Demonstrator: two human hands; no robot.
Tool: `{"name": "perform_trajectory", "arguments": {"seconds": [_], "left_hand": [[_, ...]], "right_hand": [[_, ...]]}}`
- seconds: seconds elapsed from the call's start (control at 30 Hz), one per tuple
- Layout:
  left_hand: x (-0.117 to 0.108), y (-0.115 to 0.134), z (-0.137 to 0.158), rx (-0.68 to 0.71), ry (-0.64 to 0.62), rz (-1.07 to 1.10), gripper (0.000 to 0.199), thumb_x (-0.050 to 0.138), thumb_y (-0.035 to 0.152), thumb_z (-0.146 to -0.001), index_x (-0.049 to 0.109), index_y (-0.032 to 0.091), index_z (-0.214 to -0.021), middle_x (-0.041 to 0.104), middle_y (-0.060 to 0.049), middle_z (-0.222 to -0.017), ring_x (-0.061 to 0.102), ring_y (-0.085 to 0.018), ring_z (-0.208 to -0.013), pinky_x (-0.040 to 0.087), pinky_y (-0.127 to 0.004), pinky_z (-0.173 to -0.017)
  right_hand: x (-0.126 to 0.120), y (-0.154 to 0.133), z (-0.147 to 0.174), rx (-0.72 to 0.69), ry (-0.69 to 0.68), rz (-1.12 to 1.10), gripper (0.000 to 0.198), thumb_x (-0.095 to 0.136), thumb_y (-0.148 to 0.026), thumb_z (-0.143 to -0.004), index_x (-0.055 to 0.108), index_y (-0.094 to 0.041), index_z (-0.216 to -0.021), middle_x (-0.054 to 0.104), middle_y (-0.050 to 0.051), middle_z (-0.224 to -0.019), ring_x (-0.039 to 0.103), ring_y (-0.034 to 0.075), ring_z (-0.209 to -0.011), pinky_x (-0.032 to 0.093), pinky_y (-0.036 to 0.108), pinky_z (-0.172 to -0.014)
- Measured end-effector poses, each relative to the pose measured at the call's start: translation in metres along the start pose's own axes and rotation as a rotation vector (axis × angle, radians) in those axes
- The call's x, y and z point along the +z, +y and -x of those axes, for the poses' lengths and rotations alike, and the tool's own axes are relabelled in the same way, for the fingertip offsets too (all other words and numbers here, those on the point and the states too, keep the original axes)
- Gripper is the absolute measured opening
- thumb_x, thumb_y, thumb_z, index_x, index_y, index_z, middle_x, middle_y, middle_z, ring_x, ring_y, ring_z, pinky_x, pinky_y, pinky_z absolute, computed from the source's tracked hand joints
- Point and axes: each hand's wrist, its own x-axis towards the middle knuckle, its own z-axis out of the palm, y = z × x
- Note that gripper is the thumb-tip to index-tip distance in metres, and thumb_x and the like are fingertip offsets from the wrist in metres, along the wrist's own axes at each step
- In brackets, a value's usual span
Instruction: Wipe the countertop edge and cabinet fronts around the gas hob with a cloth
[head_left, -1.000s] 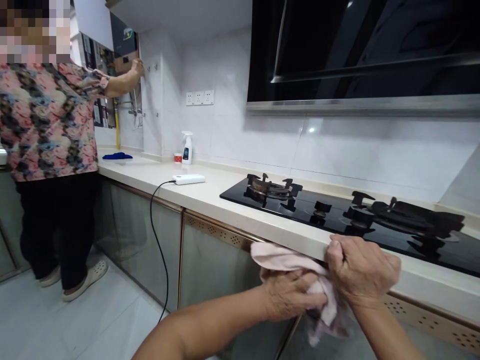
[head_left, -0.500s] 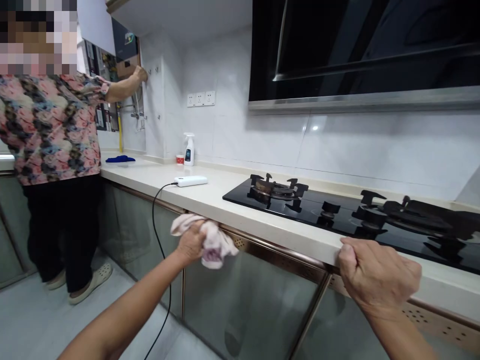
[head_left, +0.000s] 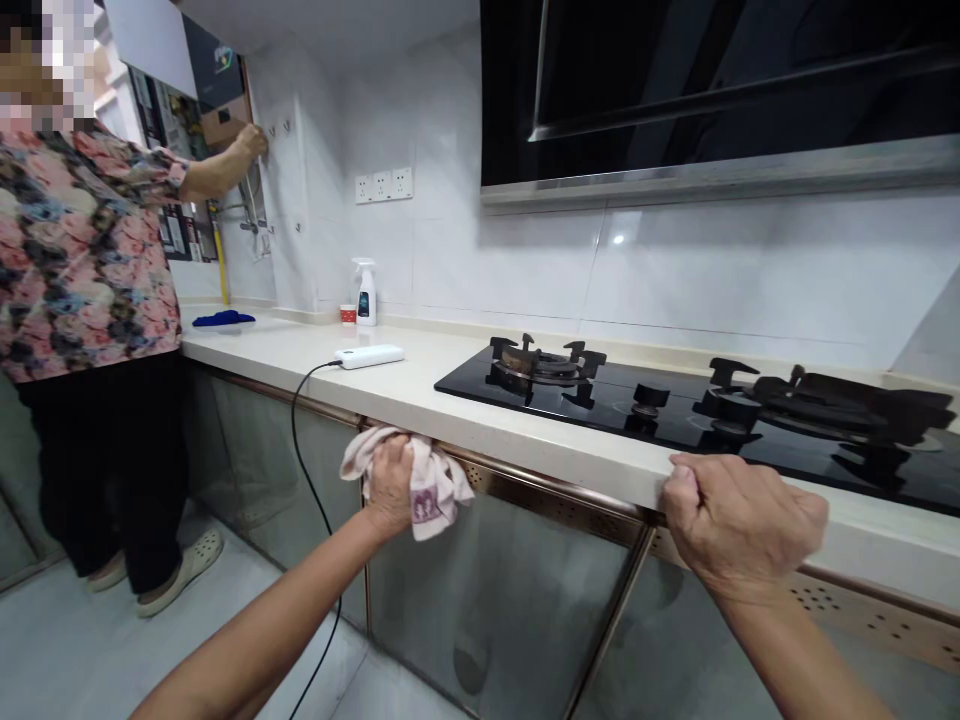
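My left hand (head_left: 392, 482) presses a pale pink cloth (head_left: 436, 500) against the bronze-coloured trim (head_left: 517, 487) under the counter edge. The cloth is bunched around the fingers, and a purple patch shows on its hanging part. My right hand (head_left: 742, 520) is closed in a fist and rests at the front edge of the white countertop (head_left: 480, 421), before the gas stove (head_left: 630, 400). Its fingertips are turned out of sight, so I cannot see whether they grip the edge. Grey glass cabinet doors (head_left: 495, 600) lie below both hands.
A white power bank (head_left: 371, 357) lies on the counter, its black cable (head_left: 306, 455) hanging to the floor. Further back stand a spray bottle (head_left: 365, 295), a small red cup (head_left: 348, 314) and a blue cloth (head_left: 223, 318). Another person (head_left: 90, 260) stands at the left, one arm raised to the wall.
The view has shifted slightly, moving the scene left and up in the picture. My left hand stays on the cloth at the trim, turned a little. My right hand keeps its place.
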Motion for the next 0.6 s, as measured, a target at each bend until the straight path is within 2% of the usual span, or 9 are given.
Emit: {"name": "perform_trajectory", "arguments": {"seconds": [0.1, 0.2, 0.3, 0.37, 0.43, 0.53, 0.6], "left_hand": [[0.003, 0.055, 0.004, 0.157, 0.025, 0.079, 0.033, 0.056, 0.040, -0.091, 0.062, 0.018, -0.115, 0.061, -0.016, -0.119, 0.059, -0.029, -0.107, 0.045, -0.045, -0.095], [0.004, 0.105, 0.004, 0.387, -0.083, 0.209, 0.049, 0.061, 0.056, -0.083, 0.064, 0.019, -0.115, 0.059, -0.015, -0.125, 0.058, -0.029, -0.104, 0.044, -0.045, -0.092], [0.003, 0.127, 0.001, 0.497, -0.180, 0.233, 0.054, 0.066, 0.054, -0.076, 0.062, 0.020, -0.118, 0.056, -0.014, -0.133, 0.056, -0.030, -0.110, 0.042, -0.045, -0.094], [0.000, 0.121, -0.002, 0.506, -0.213, 0.224, 0.057, 0.068, 0.050, -0.075, 0.059, 0.022, -0.124, 0.055, -0.012, -0.135, 0.055, -0.030, -0.115, 0.040, -0.043, -0.097], [-0.004, 0.102, -0.003, 0.487, -0.258, 0.206, 0.060, 0.069, 0.046, -0.075, 0.056, 0.025, -0.130, 0.054, -0.010, -0.135, 0.053, -0.029, -0.119, 0.039, -0.043, -0.101], [-0.009, 0.056, -0.003, 0.374, -0.318, 0.100, 0.052, 0.069, 0.038, -0.074, 0.059, 0.025, -0.123, 0.053, -0.012, -0.135, 0.053, -0.032, -0.120, 0.040, -0.045, -0.102], [-0.012, 0.019, -0.002, 0.245, -0.308, 0.010, 0.044, 0.068, 0.034, -0.070, 0.060, 0.022, -0.112, 0.050, -0.015, -0.137, 0.053, -0.034, -0.119, 0.042, -0.047, -0.101]], "right_hand": [[0.001, 0.001, 0.001, 0.008, -0.008, 0.003, 0.011, 0.056, -0.024, -0.088, 0.067, -0.021, -0.089, 0.069, 0.000, -0.077, 0.052, 0.018, -0.071, 0.027, 0.036, -0.073], [0.000, 0.002, 0.002, 0.000, -0.019, 0.003, 0.013, 0.055, -0.025, -0.089, 0.068, -0.021, -0.090, 0.069, 0.000, -0.078, 0.053, 0.018, -0.072, 0.027, 0.036, -0.074], [-0.003, 0.003, 0.001, -0.020, -0.051, 0.000, 0.014, 0.055, -0.026, -0.091, 0.068, -0.020, -0.093, 0.070, 0.001, -0.080, 0.054, 0.018, -0.074, 0.028, 0.036, -0.075], [-0.006, 0.003, -0.001, -0.029, -0.078, -0.018, 0.014, 0.055, -0.025, -0.091, 0.068, -0.021, -0.094, 0.071, 0.001, -0.084, 0.054, 0.018, -0.076, 0.028, 0.036, -0.076], [-0.008, 0.003, -0.002, -0.029, -0.093, -0.037, 0.015, 0.054, -0.026, -0.092, 0.067, -0.021, -0.095, 0.071, 0.001, -0.086, 0.054, 0.018, -0.077, 0.028, 0.036, -0.078], [-0.010, 0.001, -0.004, -0.013, -0.089, -0.055, 0.015, 0.052, -0.026, -0.093, 0.066, -0.021, -0.094, 0.070, 0.001, -0.086, 0.052, 0.017, -0.078, 0.027, 0.037, -0.078], [-0.011, -0.001, -0.006, 0.007, -0.095, -0.061, 0.014, 0.052, -0.025, -0.094, 0.066, -0.021, -0.093, 0.069, 0.000, -0.083, 0.051, 0.017, -0.078, 0.026, 0.037, -0.078]]}}
